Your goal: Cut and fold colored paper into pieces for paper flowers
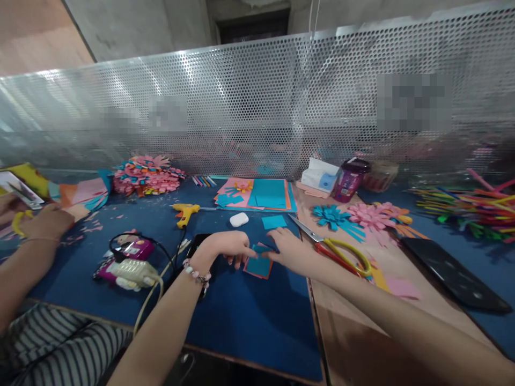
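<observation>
A small stack of blue paper squares point(259, 266) with orange and pink edges lies on the blue table in front of me. My left hand point(231, 246) comes in from its left, index finger stretched onto the top sheet and the other fingers bent below. From the right, my right hand point(289, 251) reaches over the stack's upper right edge, thumb and fingers spread, with fingertips at the paper. Just beyond lies a single blue paper piece point(274, 222). Yellow-and-red-handled scissors point(322, 239) rest half-spread beside my right hand.
A yellow glue gun point(185, 213), white case point(238, 220) and power strip point(134, 272) sit to the left. Paper flowers point(370, 217) and a black phone point(454, 273) lie right. Perforated metal panel point(257, 107) stands behind. Another person's hand point(44, 228) holds scissors far left.
</observation>
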The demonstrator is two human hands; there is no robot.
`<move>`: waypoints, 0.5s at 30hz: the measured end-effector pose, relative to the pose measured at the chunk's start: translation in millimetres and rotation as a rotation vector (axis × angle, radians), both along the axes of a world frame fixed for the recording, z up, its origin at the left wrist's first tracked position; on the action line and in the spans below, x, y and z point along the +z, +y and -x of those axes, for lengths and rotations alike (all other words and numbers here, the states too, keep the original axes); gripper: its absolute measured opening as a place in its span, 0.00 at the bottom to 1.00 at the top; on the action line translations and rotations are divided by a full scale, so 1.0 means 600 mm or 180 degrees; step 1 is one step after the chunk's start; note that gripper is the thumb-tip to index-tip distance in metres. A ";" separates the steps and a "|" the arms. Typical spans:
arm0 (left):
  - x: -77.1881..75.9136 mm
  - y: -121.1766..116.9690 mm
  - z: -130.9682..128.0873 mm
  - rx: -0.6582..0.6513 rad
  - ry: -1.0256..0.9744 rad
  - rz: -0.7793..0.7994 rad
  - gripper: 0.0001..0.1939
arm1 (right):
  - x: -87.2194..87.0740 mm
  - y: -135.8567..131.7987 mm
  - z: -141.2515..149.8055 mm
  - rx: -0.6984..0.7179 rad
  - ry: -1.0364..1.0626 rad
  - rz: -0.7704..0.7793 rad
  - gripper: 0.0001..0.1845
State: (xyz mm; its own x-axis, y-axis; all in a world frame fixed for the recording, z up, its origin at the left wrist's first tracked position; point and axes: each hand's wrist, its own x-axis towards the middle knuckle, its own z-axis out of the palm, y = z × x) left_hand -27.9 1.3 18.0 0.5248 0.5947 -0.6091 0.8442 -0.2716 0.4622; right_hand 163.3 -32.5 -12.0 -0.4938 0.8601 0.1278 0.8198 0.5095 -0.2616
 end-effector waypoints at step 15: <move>0.015 -0.027 -0.027 0.0163 0.0903 -0.0914 0.20 | 0.010 0.023 0.030 -0.0200 0.0131 0.1214 0.16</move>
State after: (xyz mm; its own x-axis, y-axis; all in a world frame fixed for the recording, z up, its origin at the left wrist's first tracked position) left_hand -11.8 -14.9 27.2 0.3250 0.7827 -0.5308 0.9431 -0.3100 0.1205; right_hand 145.3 -18.4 -5.8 -0.4398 0.8781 -0.1885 0.8311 0.3184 -0.4559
